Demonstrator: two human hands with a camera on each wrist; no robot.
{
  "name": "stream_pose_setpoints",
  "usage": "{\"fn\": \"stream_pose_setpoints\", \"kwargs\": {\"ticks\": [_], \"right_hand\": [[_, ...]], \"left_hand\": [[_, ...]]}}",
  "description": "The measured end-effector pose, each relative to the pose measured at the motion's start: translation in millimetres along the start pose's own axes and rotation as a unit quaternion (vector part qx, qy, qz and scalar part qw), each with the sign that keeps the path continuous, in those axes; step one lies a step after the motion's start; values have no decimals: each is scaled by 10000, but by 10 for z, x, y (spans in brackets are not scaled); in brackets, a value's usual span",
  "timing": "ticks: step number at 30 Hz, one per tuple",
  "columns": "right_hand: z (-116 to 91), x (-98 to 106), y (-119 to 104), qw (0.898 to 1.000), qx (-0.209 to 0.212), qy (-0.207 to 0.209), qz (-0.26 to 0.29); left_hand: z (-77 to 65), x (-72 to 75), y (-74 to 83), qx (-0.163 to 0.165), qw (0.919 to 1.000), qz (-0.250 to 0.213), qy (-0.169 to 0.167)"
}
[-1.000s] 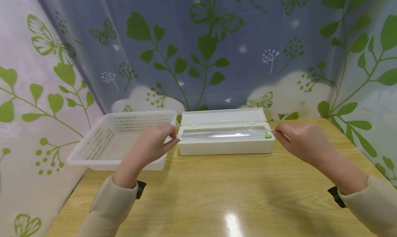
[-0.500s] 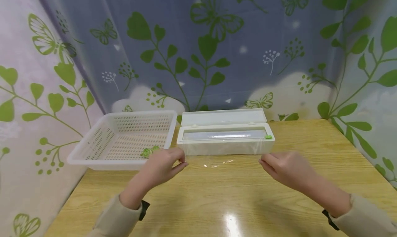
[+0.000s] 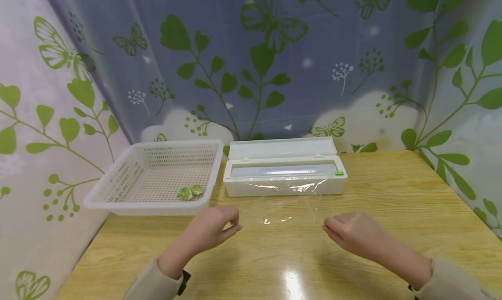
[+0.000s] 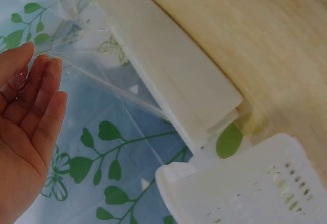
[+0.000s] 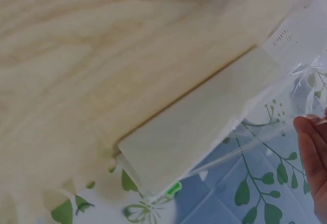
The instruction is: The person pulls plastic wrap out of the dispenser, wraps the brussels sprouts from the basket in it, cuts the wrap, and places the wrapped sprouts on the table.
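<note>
A sheet of clear plastic wrap (image 3: 288, 208) stretches toward me from a white wrap dispenser box (image 3: 284, 186) whose lid stands raised at the back. My left hand (image 3: 215, 228) pinches the sheet's left corner between thumb and fingers. At the other corner, my right hand (image 3: 354, 234) pinches the film the same way. Light glints along the film over the box front and above the table. In the left wrist view the film (image 4: 112, 88) runs taut from the fingertips to the box. A green slider (image 3: 339, 173) sits at the dispenser's right end.
Left of the dispenser stands a white perforated basket (image 3: 211, 184). Small green Brussels sprouts (image 3: 190, 192) lie in its near right corner. A patterned curtain (image 3: 251, 73) hangs behind the wooden table (image 3: 274, 256).
Both hands have moved from the dispenser's ends toward me, drawing the wrap out over the box front. The sprouts in the basket, earlier hidden behind the left hand, now show.
</note>
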State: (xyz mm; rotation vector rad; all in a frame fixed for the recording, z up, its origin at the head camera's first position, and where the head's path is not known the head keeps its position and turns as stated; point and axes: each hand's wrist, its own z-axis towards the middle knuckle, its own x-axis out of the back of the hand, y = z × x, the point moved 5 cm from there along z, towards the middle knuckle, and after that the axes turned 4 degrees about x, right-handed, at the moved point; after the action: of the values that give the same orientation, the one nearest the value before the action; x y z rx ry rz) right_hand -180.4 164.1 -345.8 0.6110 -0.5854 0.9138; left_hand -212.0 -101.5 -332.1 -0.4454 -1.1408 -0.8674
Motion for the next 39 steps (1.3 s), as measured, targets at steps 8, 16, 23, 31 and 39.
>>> {"fn": "stream_pose_setpoints", "kwargs": {"ticks": [8, 16, 23, 31, 39], "right_hand": [[-264, -56, 5, 9998, -108, -186, 58], [-462, -54, 58, 9989, -112, -324, 321], [-571, -86, 45, 9988, 189, -429, 159], [-711, -96, 83, 9973, 95, -653, 333], [-726, -133, 65, 9957, 169, -900, 147]], "left_hand": [[-141, -107, -74, 262, 9987, -184, -392], [-227, -190, -144, 353, 9973, -6, -652], [-246, -329, -114, 298, 9932, 235, -1104], [-292, -432, -107, -78, 9931, 719, -921], [-287, -557, -69, -271, 9865, 1196, -1083]]}}
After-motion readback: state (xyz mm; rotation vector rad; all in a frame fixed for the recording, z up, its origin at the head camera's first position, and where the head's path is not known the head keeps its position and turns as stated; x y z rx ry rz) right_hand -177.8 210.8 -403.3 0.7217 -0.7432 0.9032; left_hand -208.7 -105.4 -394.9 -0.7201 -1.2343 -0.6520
